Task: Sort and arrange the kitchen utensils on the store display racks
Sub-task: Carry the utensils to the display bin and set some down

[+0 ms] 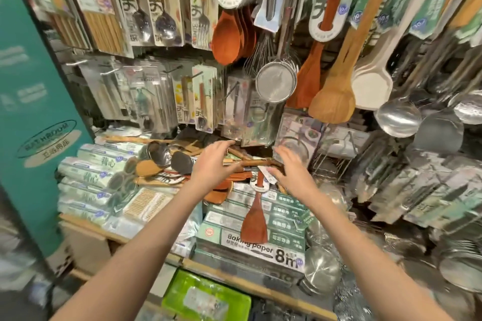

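My left hand (214, 161) and my right hand (290, 171) reach together over a loose pile of utensils on the shelf. Both hold the wooden handles of a utensil bundle (257, 163) lying crosswise between them, the left from the left end, the right from the right end. A reddish wooden spatula (254, 219) with a white card collar lies just below, blade toward me, on boxes of baking paper (250, 245). Dark ladles and wooden spoons (167, 159) lie heaped to the left of my left hand.
Hanging wooden spoons (227, 39), a mesh strainer (276, 82), pale spatulas (373, 86) and steel ladles (397, 118) crowd the rack above. Packaged cutlery (167, 21) hangs at left. Rolled wraps (88, 174) stack on the left shelf; steel bowls (459, 266) sit lower right. A green tray (206, 300) lies below.
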`<state>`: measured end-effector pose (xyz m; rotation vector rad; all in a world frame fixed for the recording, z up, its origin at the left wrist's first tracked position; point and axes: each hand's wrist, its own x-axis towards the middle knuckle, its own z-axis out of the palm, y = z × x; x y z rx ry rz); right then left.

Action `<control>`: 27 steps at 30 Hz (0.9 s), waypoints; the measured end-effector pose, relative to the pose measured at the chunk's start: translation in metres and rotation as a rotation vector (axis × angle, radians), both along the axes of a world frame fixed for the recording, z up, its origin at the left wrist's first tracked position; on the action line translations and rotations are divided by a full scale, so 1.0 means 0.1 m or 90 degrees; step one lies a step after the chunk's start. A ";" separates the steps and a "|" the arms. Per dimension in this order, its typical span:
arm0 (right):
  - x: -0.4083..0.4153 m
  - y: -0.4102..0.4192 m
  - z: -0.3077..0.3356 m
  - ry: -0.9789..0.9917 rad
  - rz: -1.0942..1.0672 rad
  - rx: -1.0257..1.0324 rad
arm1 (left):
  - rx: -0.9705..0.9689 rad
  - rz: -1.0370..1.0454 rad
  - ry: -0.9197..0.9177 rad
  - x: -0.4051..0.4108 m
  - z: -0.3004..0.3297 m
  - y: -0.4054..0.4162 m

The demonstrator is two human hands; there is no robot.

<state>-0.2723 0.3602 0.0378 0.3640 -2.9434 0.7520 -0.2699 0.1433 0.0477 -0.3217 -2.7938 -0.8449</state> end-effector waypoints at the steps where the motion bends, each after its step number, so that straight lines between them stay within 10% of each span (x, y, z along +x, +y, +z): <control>1: 0.00 -0.09 -0.07 -0.012 0.000 -0.003 | -0.002 0.002 -0.006 -0.01 -0.08 -0.09; 15: -0.37 -1.64 -0.99 -0.116 -0.099 -0.032 | -0.058 -0.056 -0.103 -0.75 -0.94 -1.76; 27: -0.81 -1.77 -1.55 -0.171 -0.171 -0.061 | -0.124 -0.141 -0.157 -1.47 -1.60 -1.51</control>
